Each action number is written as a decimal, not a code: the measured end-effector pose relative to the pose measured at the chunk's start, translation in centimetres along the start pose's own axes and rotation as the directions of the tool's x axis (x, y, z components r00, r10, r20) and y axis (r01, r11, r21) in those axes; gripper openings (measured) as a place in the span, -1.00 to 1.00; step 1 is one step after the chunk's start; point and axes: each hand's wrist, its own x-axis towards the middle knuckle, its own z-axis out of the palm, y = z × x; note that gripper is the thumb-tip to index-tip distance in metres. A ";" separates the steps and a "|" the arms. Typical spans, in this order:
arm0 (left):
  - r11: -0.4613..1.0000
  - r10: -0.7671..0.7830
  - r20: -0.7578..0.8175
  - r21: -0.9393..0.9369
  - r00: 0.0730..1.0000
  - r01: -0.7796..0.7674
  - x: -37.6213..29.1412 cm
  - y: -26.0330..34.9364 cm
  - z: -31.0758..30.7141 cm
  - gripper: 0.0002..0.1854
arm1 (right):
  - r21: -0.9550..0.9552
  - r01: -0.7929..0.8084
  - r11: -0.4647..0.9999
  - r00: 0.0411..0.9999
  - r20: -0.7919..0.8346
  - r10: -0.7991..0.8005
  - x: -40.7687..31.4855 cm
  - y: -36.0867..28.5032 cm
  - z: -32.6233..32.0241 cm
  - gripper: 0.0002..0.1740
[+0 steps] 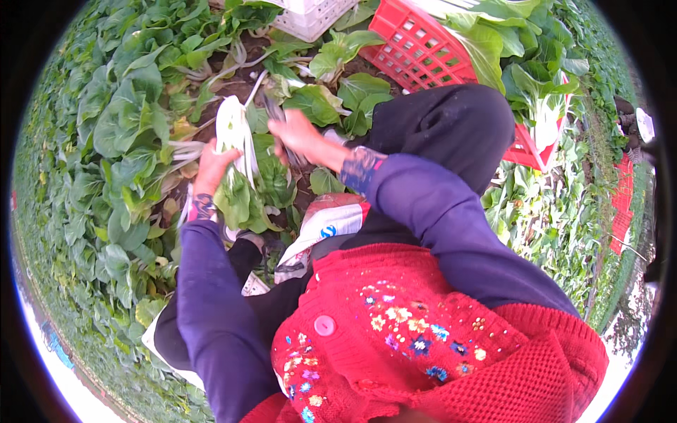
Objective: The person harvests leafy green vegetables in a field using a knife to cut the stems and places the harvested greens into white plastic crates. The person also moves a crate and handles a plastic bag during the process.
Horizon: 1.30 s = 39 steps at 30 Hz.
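My left hand [210,166] grips a head of bok choy [232,124], its white stalk base turned up and away from me and its green leaves drooping towards my lap. One pale stalk sticks out from the base towards the right. In my right hand [299,135] is a knife [273,108] with a dark blade, blurred, its tip pointing away from me. The blade is just right of the bok choy, with a gap between them. Loose green leaves [317,106] lie on the soil beyond my right hand.
A red plastic crate [423,53] holding cut bok choy [547,116] stands beyond my right knee [449,121]. White crates [312,21] are at the far edge. Growing bok choy [127,116] fills the left side. A printed white sack [330,222] lies between my legs. More red crates [621,201] sit far right.
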 end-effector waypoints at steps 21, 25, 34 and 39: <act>0.955 -0.289 -0.216 0.003 0.933 0.296 -4.3 -10.1 -3.7 -0.66 | -0.830 0.498 0.250 0.848 0.527 0.059 8.1 9.4 2.0 -0.57; 0.945 -0.253 -0.158 0.171 0.954 0.279 -5.8 -8.1 1.4 -0.60 | -0.849 0.483 0.216 0.850 0.513 0.116 9.6 9.3 2.2 -0.60; 0.757 -0.183 -0.283 0.570 0.941 0.319 -8.0 -11.6 7.6 -0.43 | -0.830 0.492 0.263 0.799 0.550 0.243 11.2 8.8 1.2 -0.67; 0.731 -0.217 -0.298 0.581 0.930 0.357 -7.7 -12.1 7.8 -0.40 | -0.826 0.528 0.198 0.793 0.563 0.233 11.0 9.1 1.5 -0.66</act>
